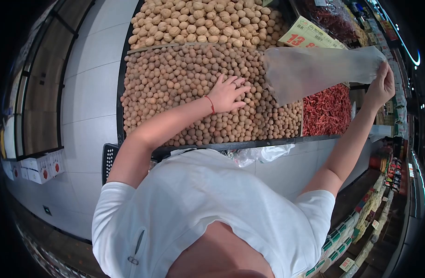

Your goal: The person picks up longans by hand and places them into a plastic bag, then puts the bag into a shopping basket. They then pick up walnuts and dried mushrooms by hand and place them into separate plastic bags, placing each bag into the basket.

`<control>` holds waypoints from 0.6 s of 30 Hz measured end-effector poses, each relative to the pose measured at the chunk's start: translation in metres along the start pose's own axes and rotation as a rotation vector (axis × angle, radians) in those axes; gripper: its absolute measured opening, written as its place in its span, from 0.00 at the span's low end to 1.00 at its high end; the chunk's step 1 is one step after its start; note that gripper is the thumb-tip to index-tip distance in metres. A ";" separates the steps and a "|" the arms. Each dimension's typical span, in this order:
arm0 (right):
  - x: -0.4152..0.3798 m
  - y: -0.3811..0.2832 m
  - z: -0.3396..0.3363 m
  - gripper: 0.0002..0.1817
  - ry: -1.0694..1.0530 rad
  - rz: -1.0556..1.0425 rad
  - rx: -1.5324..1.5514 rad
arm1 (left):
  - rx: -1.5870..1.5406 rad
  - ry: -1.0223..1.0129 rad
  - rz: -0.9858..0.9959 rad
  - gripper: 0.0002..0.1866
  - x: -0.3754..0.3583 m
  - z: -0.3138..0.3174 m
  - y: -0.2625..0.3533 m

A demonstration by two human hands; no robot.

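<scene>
My left hand [228,95], with a red string bracelet [209,104] at its wrist, rests palm down on a wide bed of dried longans [175,83]. Its fingers are spread over the round brown fruits, and nothing shows in its grip. Out to the right, my right hand [383,87] is closed on the end of a clear plastic bag [319,69]. The bag stretches leftward from that hand, its wide end hanging over the right part of the longans. No contents can be seen in it.
Walnuts [198,21] fill the section behind a divider [175,45]. Dried red chillies [327,111] lie at right, below a price sign [309,34]. The bin's dark front edge [175,149] runs before my body. Stocked shelves [393,171] stand at far right.
</scene>
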State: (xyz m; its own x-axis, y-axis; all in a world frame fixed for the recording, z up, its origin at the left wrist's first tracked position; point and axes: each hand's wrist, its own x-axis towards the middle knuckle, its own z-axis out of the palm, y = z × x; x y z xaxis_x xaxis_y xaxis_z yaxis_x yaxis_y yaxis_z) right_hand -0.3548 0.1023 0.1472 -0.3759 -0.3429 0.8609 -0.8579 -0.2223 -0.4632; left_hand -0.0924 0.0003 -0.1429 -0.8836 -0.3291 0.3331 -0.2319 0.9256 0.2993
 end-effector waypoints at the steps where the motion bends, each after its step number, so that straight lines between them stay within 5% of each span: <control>1: -0.002 -0.001 -0.002 0.12 -0.026 -0.032 -0.043 | -0.075 0.013 -0.029 0.25 0.005 -0.004 -0.007; 10: -0.032 0.012 -0.051 0.12 0.205 0.222 -0.119 | 0.059 0.252 -0.272 0.25 0.050 -0.022 -0.106; 13: -0.053 0.040 -0.078 0.12 0.242 0.337 0.015 | -0.128 -0.073 -0.452 0.31 0.068 -0.030 -0.122; 18: -0.110 0.069 -0.113 0.14 0.363 0.593 0.236 | -0.315 -0.029 -0.327 0.26 0.076 -0.013 -0.125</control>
State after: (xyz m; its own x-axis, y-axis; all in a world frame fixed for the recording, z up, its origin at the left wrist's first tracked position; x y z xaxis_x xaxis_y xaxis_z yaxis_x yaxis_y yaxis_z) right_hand -0.4122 0.2282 0.0446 -0.8810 -0.1511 0.4483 -0.3918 -0.2978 -0.8705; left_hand -0.1258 -0.1429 -0.1434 -0.7966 -0.5849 0.1526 -0.3692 0.6707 0.6433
